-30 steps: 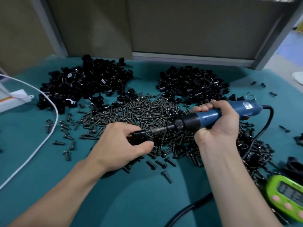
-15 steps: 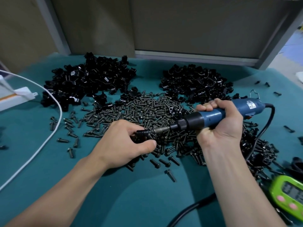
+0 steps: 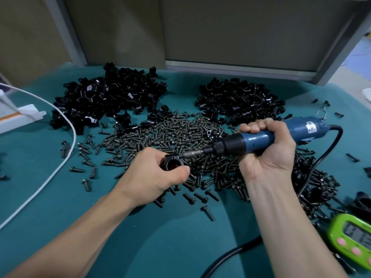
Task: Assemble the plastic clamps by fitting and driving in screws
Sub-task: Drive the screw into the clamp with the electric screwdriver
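At the centre of the frame, the left hand (image 3: 152,173) is gripping a black ring-shaped clamp (image 3: 173,162), its fingers (image 3: 180,170) curling round it just above the green bench (image 3: 170,243). The right hand (image 3: 267,151) is clenching the blue electric screwdriver (image 3: 253,142), whose bit is touching the clamp's upper right side. Behind them a heap of dark screws (image 3: 170,133) is lying, with black clamp parts piling up at upper left (image 3: 108,99) and upper right (image 3: 239,101). A green timer (image 3: 351,237) is sitting at lower right.
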Motion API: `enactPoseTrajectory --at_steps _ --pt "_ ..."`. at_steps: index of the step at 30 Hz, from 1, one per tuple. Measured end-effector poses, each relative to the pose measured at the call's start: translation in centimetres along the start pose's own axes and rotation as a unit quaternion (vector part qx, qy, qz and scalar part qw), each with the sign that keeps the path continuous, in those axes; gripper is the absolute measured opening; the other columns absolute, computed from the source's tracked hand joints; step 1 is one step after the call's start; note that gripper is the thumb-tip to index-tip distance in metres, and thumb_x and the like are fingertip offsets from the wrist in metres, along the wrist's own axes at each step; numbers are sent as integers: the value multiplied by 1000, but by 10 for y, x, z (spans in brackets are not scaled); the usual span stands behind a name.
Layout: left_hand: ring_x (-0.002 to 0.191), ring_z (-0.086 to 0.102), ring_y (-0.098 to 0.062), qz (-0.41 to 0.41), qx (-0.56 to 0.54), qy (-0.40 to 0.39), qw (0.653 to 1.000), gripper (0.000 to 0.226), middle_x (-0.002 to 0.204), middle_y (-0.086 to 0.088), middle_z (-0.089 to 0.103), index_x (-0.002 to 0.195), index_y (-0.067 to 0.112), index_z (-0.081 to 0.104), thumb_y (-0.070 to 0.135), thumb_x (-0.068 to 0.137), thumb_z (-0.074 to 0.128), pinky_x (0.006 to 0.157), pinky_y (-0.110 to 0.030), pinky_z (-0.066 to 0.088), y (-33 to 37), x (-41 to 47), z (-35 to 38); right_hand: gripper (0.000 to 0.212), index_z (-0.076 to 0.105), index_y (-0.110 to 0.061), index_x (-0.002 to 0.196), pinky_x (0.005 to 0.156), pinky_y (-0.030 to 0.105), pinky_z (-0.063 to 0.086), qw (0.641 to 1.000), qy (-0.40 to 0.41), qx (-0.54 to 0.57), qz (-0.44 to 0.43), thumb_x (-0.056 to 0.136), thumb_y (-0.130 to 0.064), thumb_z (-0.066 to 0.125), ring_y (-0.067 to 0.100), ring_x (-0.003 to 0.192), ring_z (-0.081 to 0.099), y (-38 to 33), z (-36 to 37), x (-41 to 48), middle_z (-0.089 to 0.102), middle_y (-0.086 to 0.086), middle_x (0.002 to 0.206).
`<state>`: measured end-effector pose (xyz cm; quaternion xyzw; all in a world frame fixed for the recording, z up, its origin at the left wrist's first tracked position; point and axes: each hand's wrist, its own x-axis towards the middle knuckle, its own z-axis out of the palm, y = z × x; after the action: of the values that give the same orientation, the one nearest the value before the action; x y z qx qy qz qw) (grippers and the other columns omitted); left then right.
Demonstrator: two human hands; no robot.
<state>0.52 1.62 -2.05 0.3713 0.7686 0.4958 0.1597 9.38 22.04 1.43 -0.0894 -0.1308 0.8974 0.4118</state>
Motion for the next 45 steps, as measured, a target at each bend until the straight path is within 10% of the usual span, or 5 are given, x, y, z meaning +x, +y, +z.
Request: enactPoseTrajectory --at_steps 25,34,45 --pt "43 31 -12 -65 -3 0 998 48 48 9 37 48 26 41 61 67 67 45 -25 25 3 3 -8 17 52 -11 84 66 30 53 998 -42 -38 20 77 3 58 16 57 50 2 -5 3 49 2 67" --pt "39 31 -7 -145 -104 -7 984 74 43 9 45 82 -14 62 60 76 61 46 -23 25 4 4 -11 60 59 -8 109 86 43 56 995 50 14 81 91 -65 61 29 78 57 -8 -4 0 60 13 86" --pt "41 30 -10 -154 -114 26 981 78 60 -7 28 73 -9 48 63 72 76 43 -19 30 6 8 -1 84 54 -15 133 114 60 38 987 -88 58 123 80 -79 60 35 94 59 -24 -16 5 58 16 105"
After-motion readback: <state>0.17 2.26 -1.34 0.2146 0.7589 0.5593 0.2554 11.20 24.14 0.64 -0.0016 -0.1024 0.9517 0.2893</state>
